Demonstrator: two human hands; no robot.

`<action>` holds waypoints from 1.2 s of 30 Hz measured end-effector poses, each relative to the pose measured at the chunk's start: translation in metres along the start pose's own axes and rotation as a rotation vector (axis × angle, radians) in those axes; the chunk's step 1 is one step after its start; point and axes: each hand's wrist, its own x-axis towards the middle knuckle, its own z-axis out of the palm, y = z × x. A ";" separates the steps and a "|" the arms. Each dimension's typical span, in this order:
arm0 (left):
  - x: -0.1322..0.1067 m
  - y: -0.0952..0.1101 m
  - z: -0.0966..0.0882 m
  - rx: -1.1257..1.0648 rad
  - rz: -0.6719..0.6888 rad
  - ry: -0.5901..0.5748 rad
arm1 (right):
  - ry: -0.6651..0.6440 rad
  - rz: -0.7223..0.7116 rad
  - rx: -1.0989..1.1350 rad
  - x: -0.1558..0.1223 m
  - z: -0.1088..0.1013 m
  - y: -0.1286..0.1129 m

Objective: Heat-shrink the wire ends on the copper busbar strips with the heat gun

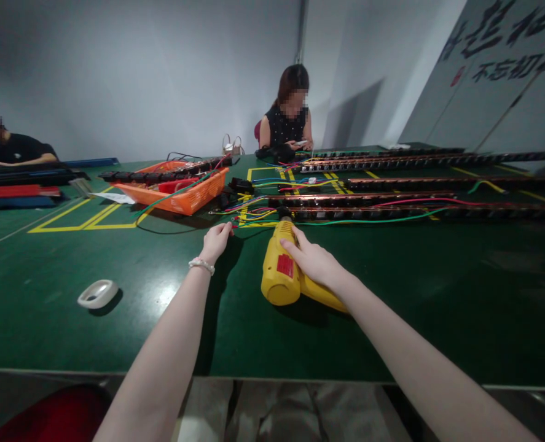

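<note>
A yellow electric screwdriver [279, 270] lies on the green table [69, 331], its tip pointing away from me toward a bundle of coloured wires [254, 212]. My right hand [316, 261] rests over its handle, fingers wrapped on the body. My left hand [215, 240], a bead bracelet at the wrist, reaches forward with fingers pinched at the end of a thin wire beside the tool's tip. What the fingertips hold is too small to name. Long dark strips [368, 197] with copper rails and wires lie just beyond.
An orange basket [184, 190] with parts stands at the left back. A white tape roll [98, 293] lies near left. One person sits across the table with a phone, another at the far left. Yellow floor-style lines mark the table. A red stool [46, 414] shows below the table edge.
</note>
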 end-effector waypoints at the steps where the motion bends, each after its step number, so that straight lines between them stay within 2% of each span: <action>1: 0.000 0.000 0.000 0.005 0.001 0.003 | -0.010 -0.018 -0.005 0.000 0.003 -0.005; 7: -0.001 0.000 -0.001 0.029 0.007 0.002 | -0.051 -0.151 -0.036 0.005 0.026 -0.039; 11: -0.002 0.000 -0.001 0.034 0.009 0.003 | -0.062 -0.217 -0.036 0.008 0.033 -0.051; 19: -0.005 0.004 -0.004 -0.055 0.034 0.015 | -0.078 -0.252 -0.031 0.002 0.029 -0.052; 23: -0.005 0.005 -0.005 -0.097 -0.007 0.035 | -0.108 -0.318 -0.008 -0.005 0.030 -0.052; 31: -0.008 0.003 -0.008 -0.105 -0.019 0.019 | -0.113 -0.341 0.011 -0.010 0.030 -0.052; 36: -0.012 0.005 -0.009 -0.130 0.036 -0.036 | -0.118 -0.349 0.020 -0.008 0.030 -0.049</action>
